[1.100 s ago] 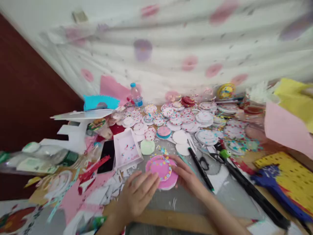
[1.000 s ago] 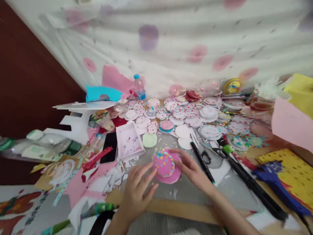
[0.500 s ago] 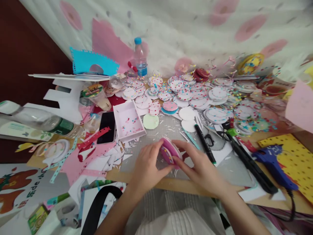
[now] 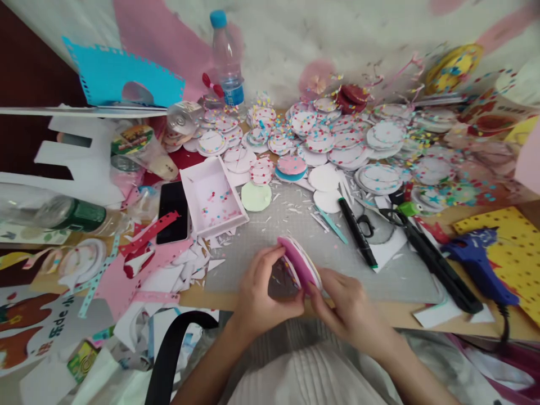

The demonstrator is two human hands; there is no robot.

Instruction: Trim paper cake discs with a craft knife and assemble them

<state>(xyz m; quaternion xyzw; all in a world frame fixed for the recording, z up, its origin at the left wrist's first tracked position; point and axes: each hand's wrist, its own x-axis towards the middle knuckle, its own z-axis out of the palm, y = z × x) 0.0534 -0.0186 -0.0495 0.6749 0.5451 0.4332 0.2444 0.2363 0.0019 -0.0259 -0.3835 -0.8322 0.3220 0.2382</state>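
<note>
Table [image 4: 196, 298]: covered in paper scraps and decorated discs. Grey mat [image 4: 236, 264]: laid along the near edge. White tray [image 4: 223, 226]: set by the mat's left edge, coloured bits inside. Left hand [image 4: 258, 292] and right hand [image 4: 352, 306]: brought close together, thumbs and fingers clamped on opposite sides of one piece. Layered disc [image 4: 299, 263], pink and white: held tilted on edge, over the mat's near edge. Step, as judged: layers being turned and checked or pressed. Next move: an even, light pinch is called for, layers kept aligned.
</note>
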